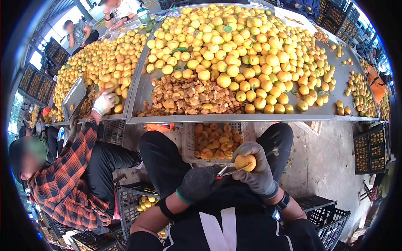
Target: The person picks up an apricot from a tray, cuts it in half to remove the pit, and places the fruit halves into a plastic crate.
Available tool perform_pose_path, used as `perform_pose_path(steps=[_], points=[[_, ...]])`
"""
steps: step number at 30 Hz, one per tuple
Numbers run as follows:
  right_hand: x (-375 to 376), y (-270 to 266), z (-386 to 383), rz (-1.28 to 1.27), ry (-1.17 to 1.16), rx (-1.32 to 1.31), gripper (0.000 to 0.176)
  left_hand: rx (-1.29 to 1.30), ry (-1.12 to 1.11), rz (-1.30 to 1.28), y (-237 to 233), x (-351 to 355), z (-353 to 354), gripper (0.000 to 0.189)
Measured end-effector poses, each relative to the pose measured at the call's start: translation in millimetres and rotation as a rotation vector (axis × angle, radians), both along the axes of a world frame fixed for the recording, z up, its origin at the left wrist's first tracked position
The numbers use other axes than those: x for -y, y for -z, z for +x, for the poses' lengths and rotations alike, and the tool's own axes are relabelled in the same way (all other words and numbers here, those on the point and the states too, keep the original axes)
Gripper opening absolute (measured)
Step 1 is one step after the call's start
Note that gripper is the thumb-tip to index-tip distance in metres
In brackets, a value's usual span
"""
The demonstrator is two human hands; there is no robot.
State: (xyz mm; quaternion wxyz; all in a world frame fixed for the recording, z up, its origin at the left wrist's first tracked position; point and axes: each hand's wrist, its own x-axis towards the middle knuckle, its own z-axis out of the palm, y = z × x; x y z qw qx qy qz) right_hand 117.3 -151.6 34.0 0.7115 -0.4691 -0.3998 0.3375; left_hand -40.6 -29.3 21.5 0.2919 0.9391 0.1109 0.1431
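Apricot (245,162): lower centre of frame, my right hand (257,175) curled round it. Knife (228,169): blade touching the fruit, gripped tight in my left hand (197,184). Step, I judge: splitting; next calls for steady rotation against the blade. Crate (188,146) of halves: just above.

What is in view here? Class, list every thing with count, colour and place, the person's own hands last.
yellow fruit: many, yellow-orange, heaped on the metal table
cut pieces: one pile, brown-orange, table's near edge
white crate: one, white, between the knees, holds halved fruit
black crates: several, black, on the floor both sides
green bottle: one, green, table's far end
co-worker: one, red plaid shirt, seated left
held fruit: one, yellow, over the lap
knife: one, silver blade, against held fruit
left hand: one, dark glove, grips knife
right hand: one, grey glove, grips held fruit
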Motion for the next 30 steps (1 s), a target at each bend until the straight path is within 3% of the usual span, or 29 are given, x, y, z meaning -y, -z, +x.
perform_pose_path(steps=[4, 7, 12, 17, 19, 22, 23, 25, 27, 30], points=[[-0.9, -3.3, -3.0, -0.032, 0.029, 0.126, 0.047, -0.092, -0.005, -0.021, 12.7, -5.9, -0.4, 0.028], [-2.2, -2.0, -5.2, -0.029, 0.033, 0.033, 0.045, -0.02, -0.033, -0.005, 20.2, -6.8, -0.3, 0.03], [-5.8, -2.7, -13.1, -0.011, 0.047, -0.081, 0.048, -0.111, -0.077, -0.061, 16.6, -6.1, 10.3, 0.029], [-0.1, -0.7, -3.5, -0.05, 0.002, -0.075, 0.053, -0.104, -0.063, -0.101, 26.5, -7.3, 14.4, 0.027], [-0.9, -2.1, 0.6, -0.057, -0.048, -0.1, 0.055, -0.273, -0.046, -0.142, 15.4, -5.8, 18.1, 0.029], [-7.0, 6.8, 3.4, -0.057, -0.054, -0.431, 0.062, -0.271, -0.086, -0.2, 11.6, -4.1, 24.4, 0.031], [-10.9, 5.6, 2.8, -0.056, -0.055, -0.427, 0.062, -0.268, -0.087, -0.199, 11.6, -3.2, 27.2, 0.031], [-17.9, 3.7, -0.9, 0.031, -0.135, -0.689, 0.064, -0.144, -0.061, -0.238, 13.9, -1.4, 31.4, 0.05], [-21.2, 8.2, 1.2, 0.078, -0.121, -0.634, 0.063, -0.112, -0.046, -0.231, 21.8, -10.0, 33.3, 0.052], [-17.7, 15.0, 21.3, -0.077, -0.08, -0.326, 0.054, -0.08, -0.052, -0.18, 24.4, -18.5, 32.9, 0.054]])
